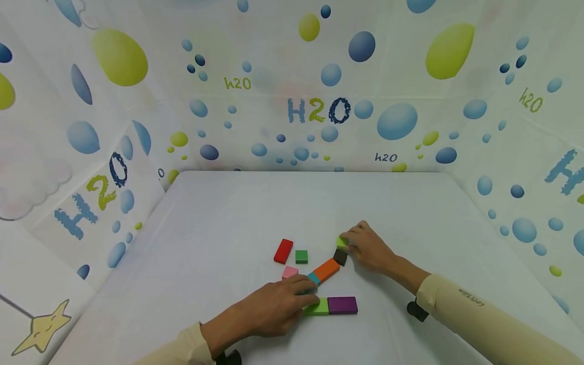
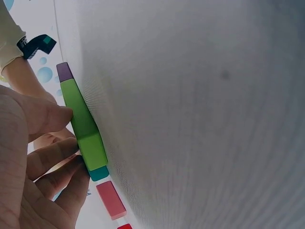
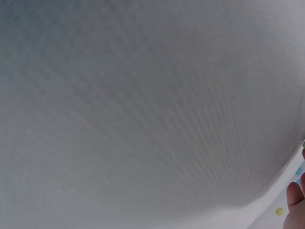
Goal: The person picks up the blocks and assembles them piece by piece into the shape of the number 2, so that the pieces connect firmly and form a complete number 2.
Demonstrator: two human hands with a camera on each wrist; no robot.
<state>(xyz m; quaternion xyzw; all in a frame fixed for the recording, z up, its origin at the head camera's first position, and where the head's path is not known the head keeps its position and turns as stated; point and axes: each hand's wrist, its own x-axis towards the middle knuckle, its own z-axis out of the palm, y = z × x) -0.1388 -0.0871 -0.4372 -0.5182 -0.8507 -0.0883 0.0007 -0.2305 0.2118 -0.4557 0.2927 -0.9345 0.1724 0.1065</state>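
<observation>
My right hand [image 1: 370,248] pinches a small lime block [image 1: 341,243] at the far end of a slanted row. Below it in that row come a dark brown block [image 1: 339,257], an orange block [image 1: 327,270] and a teal block [image 1: 314,278]. The left hand [image 1: 274,306] lies palm down with loosely bent fingers, fingertips by the teal block. Its thumb [image 2: 57,118] touches a longer lime block [image 1: 322,306], partly hidden, which meets a purple block [image 1: 342,305] end to end. In the right wrist view only some fingertips [image 3: 294,194] show at the edge.
Beyond the left hand lie a red block [image 1: 283,251], a green block [image 1: 301,256] and a pink block [image 1: 289,272], partly hidden by that hand. A white cloth [image 1: 228,213] covers the table. Printed sheets with coloured drops [image 1: 397,121] stand behind and at the sides.
</observation>
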